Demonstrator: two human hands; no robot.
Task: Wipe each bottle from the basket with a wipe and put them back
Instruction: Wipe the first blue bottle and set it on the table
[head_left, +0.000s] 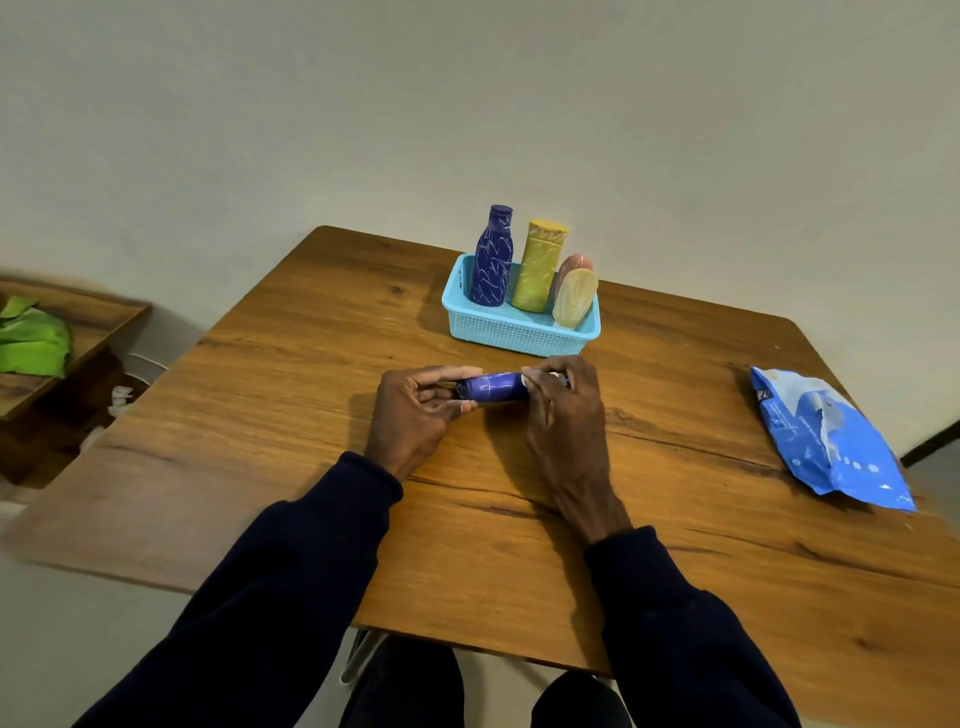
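Note:
A small blue bottle (493, 388) lies sideways just above the wooden table (311, 415), held between both hands. My left hand (415, 410) grips its left end. My right hand (563, 415) curls round its right end, with a bit of white wipe (556, 375) showing under the fingers. Behind them stands a light blue basket (519, 330). In it are a tall dark blue bottle (493, 257), a yellow bottle (540, 265), a cream bottle (574, 299) leaning at the right and a pink one (574, 261) behind it.
A blue pack of wipes (831, 441) lies near the table's right edge. A low wooden shelf (78, 322) with a green cloth (31, 343) stands off to the left. A pale wall runs behind the table.

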